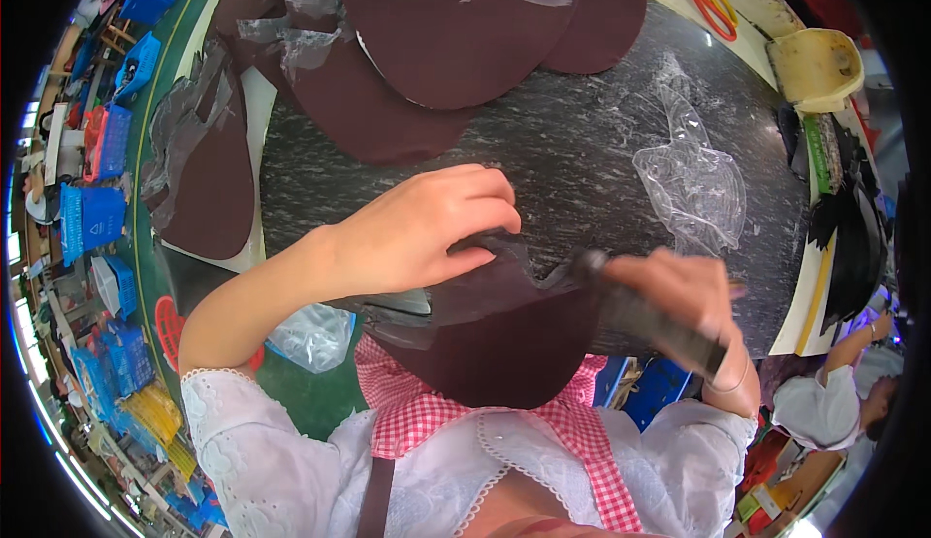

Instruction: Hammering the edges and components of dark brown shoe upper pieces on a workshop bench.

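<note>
A rounded dark brown sheet piece (504,344), like leather, with a greyish upper edge, lies at the near edge of the dark streaked table, overhanging toward my apron. My left hand (436,228) pinches its upper edge between thumb and curled fingers. To the right of it, my right hand (679,291) is smeared by motion and closed around a dark, long tool (659,325). One end of that tool is by the piece's upper right edge. Blur hides the tool's exact kind.
Similar brown pieces (465,43) overlap at the far side, and another (208,179) lies at the left. Crumpled clear plastic film (693,189) sits on the table's right. Beyond are scissors (713,4) and a cream container (815,67). Another person (824,402) sits at lower right.
</note>
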`<state>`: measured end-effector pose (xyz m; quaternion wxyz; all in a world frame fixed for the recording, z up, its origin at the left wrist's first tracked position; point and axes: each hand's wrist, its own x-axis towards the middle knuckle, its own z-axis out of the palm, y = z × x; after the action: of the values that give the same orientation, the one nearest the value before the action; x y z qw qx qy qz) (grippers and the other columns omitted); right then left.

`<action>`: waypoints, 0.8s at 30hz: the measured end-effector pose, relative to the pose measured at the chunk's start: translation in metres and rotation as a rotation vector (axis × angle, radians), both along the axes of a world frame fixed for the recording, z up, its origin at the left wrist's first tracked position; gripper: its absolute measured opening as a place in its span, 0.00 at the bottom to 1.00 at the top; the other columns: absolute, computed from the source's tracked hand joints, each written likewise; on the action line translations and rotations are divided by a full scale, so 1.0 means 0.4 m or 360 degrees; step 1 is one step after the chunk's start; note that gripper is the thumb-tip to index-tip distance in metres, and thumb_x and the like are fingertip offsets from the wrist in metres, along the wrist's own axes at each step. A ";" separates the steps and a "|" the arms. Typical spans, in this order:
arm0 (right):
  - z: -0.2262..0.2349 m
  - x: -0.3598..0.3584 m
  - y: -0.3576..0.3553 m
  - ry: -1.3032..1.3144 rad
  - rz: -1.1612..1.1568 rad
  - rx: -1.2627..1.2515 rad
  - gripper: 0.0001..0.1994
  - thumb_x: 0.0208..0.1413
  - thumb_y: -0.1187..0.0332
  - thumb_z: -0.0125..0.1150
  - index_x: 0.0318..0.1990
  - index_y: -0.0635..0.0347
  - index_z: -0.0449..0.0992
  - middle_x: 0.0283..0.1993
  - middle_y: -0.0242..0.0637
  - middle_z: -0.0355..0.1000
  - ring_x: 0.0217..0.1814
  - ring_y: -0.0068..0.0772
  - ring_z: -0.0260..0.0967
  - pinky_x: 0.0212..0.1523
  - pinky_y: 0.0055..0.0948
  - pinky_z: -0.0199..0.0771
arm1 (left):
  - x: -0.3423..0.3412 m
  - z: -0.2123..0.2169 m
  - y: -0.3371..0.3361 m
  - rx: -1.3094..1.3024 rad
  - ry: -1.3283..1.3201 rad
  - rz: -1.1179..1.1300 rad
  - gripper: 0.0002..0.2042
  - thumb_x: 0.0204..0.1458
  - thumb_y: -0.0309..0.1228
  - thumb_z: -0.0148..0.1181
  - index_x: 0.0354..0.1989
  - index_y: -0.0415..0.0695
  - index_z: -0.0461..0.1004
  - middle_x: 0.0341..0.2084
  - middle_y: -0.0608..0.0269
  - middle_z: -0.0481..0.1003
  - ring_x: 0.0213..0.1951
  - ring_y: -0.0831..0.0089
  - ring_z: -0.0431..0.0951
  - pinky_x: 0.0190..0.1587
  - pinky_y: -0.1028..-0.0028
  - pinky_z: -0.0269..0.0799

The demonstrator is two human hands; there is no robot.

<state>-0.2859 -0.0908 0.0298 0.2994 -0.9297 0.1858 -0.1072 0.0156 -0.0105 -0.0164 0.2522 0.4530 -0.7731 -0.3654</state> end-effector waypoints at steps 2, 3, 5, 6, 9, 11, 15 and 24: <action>-0.022 -0.003 -0.013 -0.0128 -0.0518 0.0239 0.16 0.44 0.75 0.77 0.43 0.59 0.82 0.32 0.38 0.79 0.33 0.35 0.79 0.35 0.29 0.75 | 0.003 -0.006 -0.005 -0.0255 -0.0024 -0.0170 0.17 0.46 0.24 0.70 0.46 0.40 0.77 0.44 0.57 0.75 0.47 0.57 0.77 0.47 0.61 0.76; -0.019 -0.004 -0.024 -0.0063 -0.0615 0.0155 0.16 0.44 0.75 0.77 0.43 0.59 0.82 0.32 0.38 0.79 0.33 0.34 0.79 0.35 0.29 0.75 | 0.006 -0.008 -0.008 -0.0249 -0.0022 -0.0171 0.17 0.46 0.24 0.70 0.46 0.40 0.77 0.44 0.57 0.75 0.47 0.57 0.77 0.47 0.61 0.76; 0.003 0.002 -0.035 0.0006 -0.0717 0.0069 0.16 0.45 0.74 0.77 0.43 0.60 0.82 0.32 0.39 0.79 0.33 0.33 0.78 0.36 0.28 0.74 | 0.014 -0.009 -0.017 -0.0479 -0.0165 -0.0358 0.16 0.47 0.24 0.69 0.45 0.37 0.76 0.44 0.56 0.75 0.44 0.58 0.78 0.42 0.64 0.79; 0.018 0.008 -0.026 -0.0005 -0.0652 -0.0016 0.15 0.45 0.73 0.77 0.43 0.59 0.82 0.32 0.38 0.79 0.32 0.32 0.78 0.35 0.28 0.74 | 0.017 -0.008 -0.019 -0.0478 -0.0161 -0.0363 0.16 0.47 0.24 0.69 0.45 0.37 0.76 0.44 0.56 0.75 0.44 0.58 0.78 0.42 0.64 0.79; 0.035 0.039 0.000 -0.0040 -0.0496 0.0045 0.15 0.46 0.71 0.77 0.42 0.59 0.82 0.32 0.36 0.79 0.29 0.31 0.77 0.32 0.28 0.73 | 0.020 -0.006 -0.022 -0.0760 -0.0404 -0.0533 0.15 0.48 0.25 0.69 0.44 0.35 0.76 0.43 0.55 0.76 0.41 0.61 0.79 0.40 0.66 0.80; 0.023 0.059 0.001 -0.0050 -0.0266 0.0083 0.16 0.46 0.68 0.77 0.43 0.58 0.82 0.29 0.34 0.76 0.24 0.33 0.74 0.27 0.30 0.70 | 0.020 0.000 -0.022 -0.0888 -0.0567 -0.0544 0.15 0.45 0.25 0.68 0.43 0.35 0.77 0.42 0.56 0.76 0.41 0.65 0.79 0.42 0.68 0.80; 0.012 0.108 -0.013 -0.0005 -0.0114 0.0078 0.20 0.46 0.69 0.73 0.49 0.58 0.79 0.27 0.36 0.73 0.23 0.36 0.74 0.26 0.32 0.70 | 0.016 0.007 -0.020 -0.1026 -0.0721 -0.0621 0.15 0.42 0.25 0.65 0.41 0.36 0.78 0.42 0.57 0.77 0.40 0.67 0.79 0.42 0.69 0.79; -0.024 0.134 -0.004 0.0067 0.0028 0.0128 0.18 0.53 0.60 0.64 0.51 0.55 0.76 0.29 0.37 0.73 0.26 0.41 0.76 0.24 0.36 0.74 | 0.012 -0.036 0.002 -0.0765 -0.0154 -0.0125 0.15 0.41 0.26 0.71 0.40 0.43 0.80 0.40 0.62 0.76 0.40 0.64 0.77 0.43 0.66 0.72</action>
<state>-0.2324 -0.0925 0.0203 0.3334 -0.9206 0.1880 -0.0776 0.0204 -0.0098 -0.0308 0.3009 0.3665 -0.8660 -0.1585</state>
